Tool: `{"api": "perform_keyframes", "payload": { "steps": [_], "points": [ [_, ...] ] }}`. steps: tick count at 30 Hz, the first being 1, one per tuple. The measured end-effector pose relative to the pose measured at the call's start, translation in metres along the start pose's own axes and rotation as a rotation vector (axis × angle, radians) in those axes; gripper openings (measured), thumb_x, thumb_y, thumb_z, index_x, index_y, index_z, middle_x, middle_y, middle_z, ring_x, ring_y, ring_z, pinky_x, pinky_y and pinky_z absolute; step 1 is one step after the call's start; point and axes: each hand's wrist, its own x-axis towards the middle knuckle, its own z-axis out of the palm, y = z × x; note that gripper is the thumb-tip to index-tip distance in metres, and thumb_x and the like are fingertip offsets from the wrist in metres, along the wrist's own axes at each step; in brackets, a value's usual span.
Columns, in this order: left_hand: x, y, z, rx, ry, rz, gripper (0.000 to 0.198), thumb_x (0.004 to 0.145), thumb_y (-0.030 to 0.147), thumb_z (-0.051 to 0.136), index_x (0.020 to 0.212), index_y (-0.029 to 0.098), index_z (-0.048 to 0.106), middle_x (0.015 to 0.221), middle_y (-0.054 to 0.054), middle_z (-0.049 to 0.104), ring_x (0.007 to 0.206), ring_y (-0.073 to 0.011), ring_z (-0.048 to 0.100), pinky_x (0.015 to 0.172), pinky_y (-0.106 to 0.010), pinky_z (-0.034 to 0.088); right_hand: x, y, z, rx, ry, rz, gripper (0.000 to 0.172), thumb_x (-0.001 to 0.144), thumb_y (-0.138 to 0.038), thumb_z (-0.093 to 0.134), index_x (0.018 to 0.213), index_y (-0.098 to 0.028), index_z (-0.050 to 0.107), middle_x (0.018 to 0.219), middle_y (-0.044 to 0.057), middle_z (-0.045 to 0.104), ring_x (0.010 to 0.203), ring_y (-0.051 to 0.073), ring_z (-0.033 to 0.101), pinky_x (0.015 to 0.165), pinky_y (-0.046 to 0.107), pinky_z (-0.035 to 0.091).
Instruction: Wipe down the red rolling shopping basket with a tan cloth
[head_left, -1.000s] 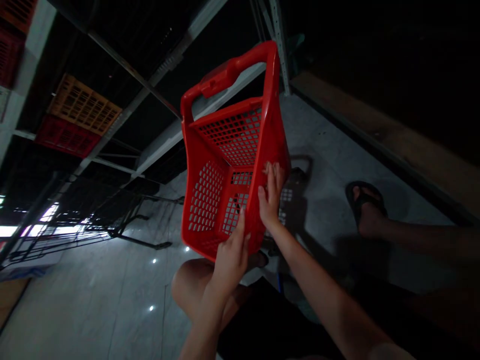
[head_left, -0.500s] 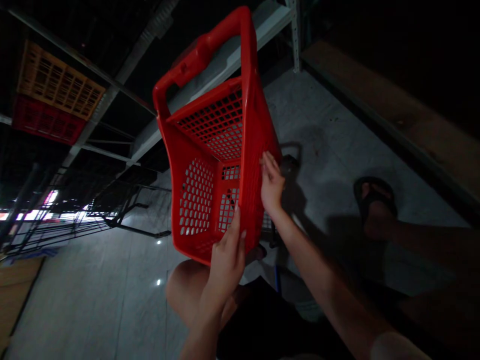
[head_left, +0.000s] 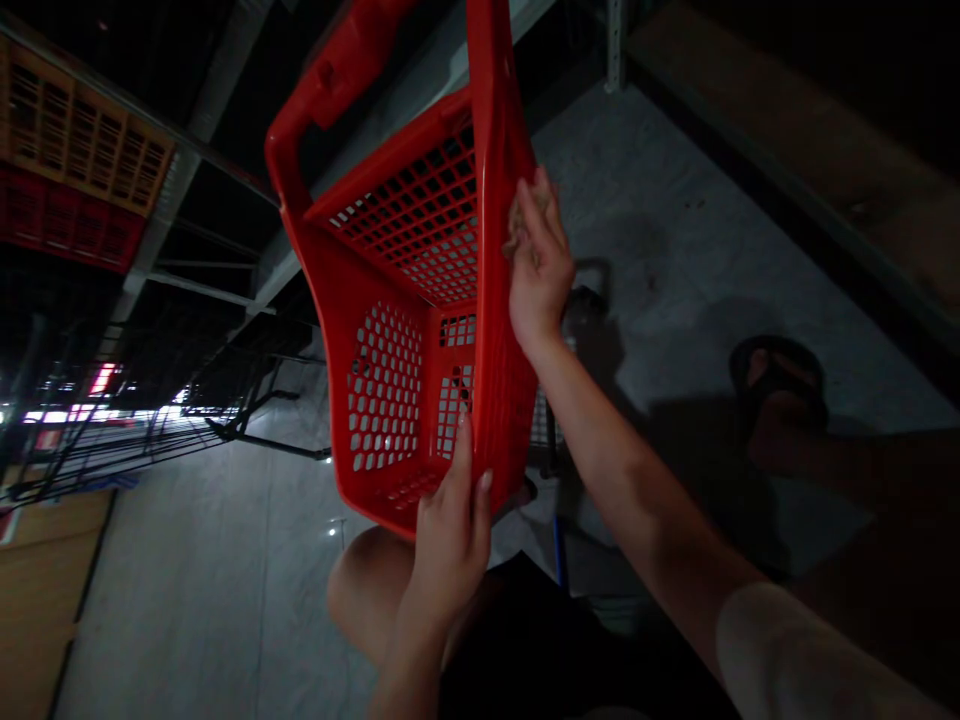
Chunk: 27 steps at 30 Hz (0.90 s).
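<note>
The left hand point(head_left: 450, 530) closes on the near rim of the red basket point(head_left: 491, 340), probably to steady it. The right hand point(head_left: 541, 285), fingers together, holds a brown rag point(head_left: 516, 235) against its outer side. The basket is in front of the knee point(head_left: 371, 590), mouth towards the wearer. Beyond, at left, are 2 crates point(head_left: 82, 130). No brand or writing is legible.

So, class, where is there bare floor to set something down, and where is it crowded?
Bare floor: between the brown panel and knee; a second patch between the red basket and ledge, beyond the sandal. Crowded: the basket's side, with left hand, right hand and brownish wad.
</note>
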Motion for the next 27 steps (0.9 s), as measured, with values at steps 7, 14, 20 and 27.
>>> {"api": "perform_keyframes", "payload": {
  "steps": [7,14,20,27],
  "points": [
    [0.004,-0.005,-0.002,0.037,0.002,-0.069,0.056,0.110,0.034,0.039,0.164,0.020,0.038,0.145,-0.012,0.068,0.121,-0.0250,0.073,0.102,-0.040,0.062,-0.032,-0.019,-0.004,0.088,-0.028,0.018,0.041,0.106,-0.029,0.048,0.143,-0.030,0.065,0.149,0.001,0.064,0.146,0.019,0.055,0.126,0.048,0.044],
    [0.017,-0.006,-0.002,-0.018,0.024,-0.027,0.055,0.111,0.033,0.040,0.164,0.021,0.037,0.160,-0.011,0.055,0.143,-0.0227,0.059,0.115,-0.037,0.054,-0.147,-0.071,-0.035,0.218,0.034,0.180,0.038,0.103,-0.022,0.057,0.133,-0.040,0.073,0.130,-0.001,0.076,0.129,0.020,0.069,0.116,0.047,0.057],
    [0.013,0.001,0.001,-0.002,0.011,0.007,0.061,0.111,0.026,0.038,0.170,0.024,0.019,0.168,-0.012,0.043,0.153,-0.0231,0.046,0.122,-0.040,0.048,-0.126,-0.055,-0.029,0.159,0.042,0.099,0.038,0.104,-0.022,0.054,0.134,-0.035,0.072,0.137,0.001,0.073,0.136,0.021,0.064,0.117,0.048,0.056],
    [0.036,0.016,-0.006,0.014,-0.007,0.131,0.067,0.110,0.024,0.041,0.171,0.024,0.013,0.177,-0.009,0.021,0.163,-0.0236,0.022,0.132,-0.044,0.033,0.031,0.015,0.019,0.103,0.032,-0.058,0.044,0.103,-0.020,0.047,0.141,-0.032,0.066,0.155,0.000,0.059,0.151,0.018,0.048,0.130,0.043,0.038]
  ]
}}
